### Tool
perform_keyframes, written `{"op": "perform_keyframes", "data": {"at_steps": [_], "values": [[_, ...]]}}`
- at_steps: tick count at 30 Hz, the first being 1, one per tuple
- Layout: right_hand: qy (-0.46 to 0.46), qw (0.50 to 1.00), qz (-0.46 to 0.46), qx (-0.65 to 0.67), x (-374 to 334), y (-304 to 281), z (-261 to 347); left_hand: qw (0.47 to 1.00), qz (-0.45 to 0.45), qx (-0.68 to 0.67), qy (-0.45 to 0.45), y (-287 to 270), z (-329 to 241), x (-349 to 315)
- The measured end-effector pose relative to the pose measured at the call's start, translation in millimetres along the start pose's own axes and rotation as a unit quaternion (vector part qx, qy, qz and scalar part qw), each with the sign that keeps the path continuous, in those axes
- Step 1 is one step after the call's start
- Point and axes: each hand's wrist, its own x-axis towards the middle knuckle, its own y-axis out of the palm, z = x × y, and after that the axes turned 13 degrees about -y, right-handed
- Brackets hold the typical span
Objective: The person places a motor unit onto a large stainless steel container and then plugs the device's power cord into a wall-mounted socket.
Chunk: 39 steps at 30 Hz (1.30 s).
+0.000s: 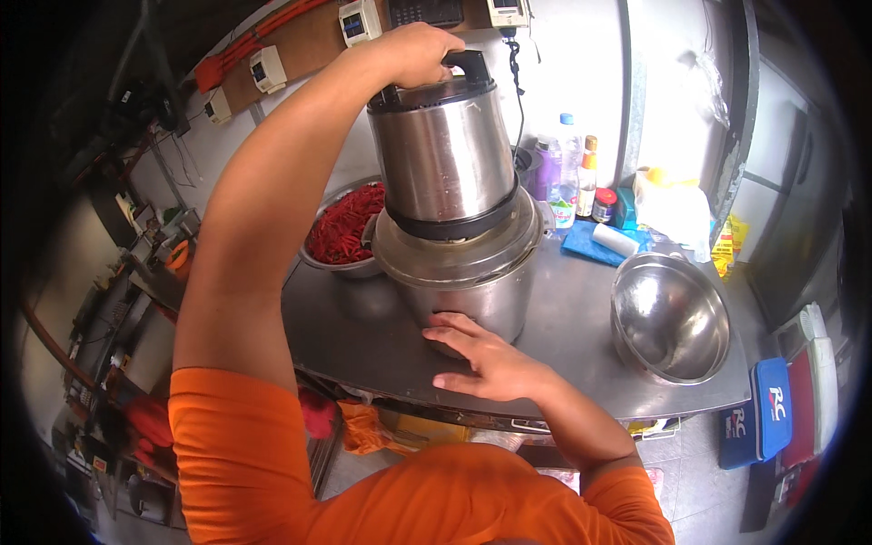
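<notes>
A large stainless-steel electric food chopper stands on the metal table [581,318]. Its cylindrical motor head [442,150] sits on a see-through lid [509,250] over the steel bowl [490,304]. My left hand [413,54] reaches up and grips the black handle on top of the motor head, with some fingers hidden behind it. Low at the front of the bowl, my right hand [490,363] has its fingers spread and holds nothing. Its fingertips are at the bowl's lower wall; whether they press on it I cannot tell.
Left of the chopper, a basin [341,268] holds red chillies [345,225]. An empty steel mixing bowl [670,318] lies tilted at the right. Behind are several bottles [565,168], a jar [604,205], and a white roll [615,240] on blue plastic. A cord [516,82] hangs from a wall outlet.
</notes>
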Motion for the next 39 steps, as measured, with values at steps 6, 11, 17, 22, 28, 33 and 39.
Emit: {"op": "perform_keyframes", "data": {"at_steps": [6, 11, 17, 22, 28, 33, 39], "values": [[0.098, 0.994, -0.018, 0.049, -19, -13, 10, 0.998, -0.03, -0.047, 0.028, -3, -4, -19], [0.114, 0.989, -0.089, 0.04, -32, -13, 10, 0.995, -0.033, -0.076, 0.061, 1, -9, -25], [0.14, 0.978, -0.153, 0.036, -27, -2, 12, 0.995, -0.035, -0.086, 0.03, 8, 0, -27], [0.171, 0.969, -0.172, 0.039, -17, 11, 19, 0.985, -0.06, -0.15, 0.066, 28, 21, -22], [0.197, 0.958, -0.204, 0.04, -2, 29, 20, 0.995, -0.012, -0.096, 0.011, 18, 10, -21], [0.226, 0.946, -0.23, 0.045, 7, 49, 17, 0.998, 0.042, -0.012, -0.041, 2, -14, -14], [0.225, 0.943, -0.245, 0.004, 21, 52, 38, 0.996, 0.009, -0.06, 0.059, 2, -18, -26]]}}
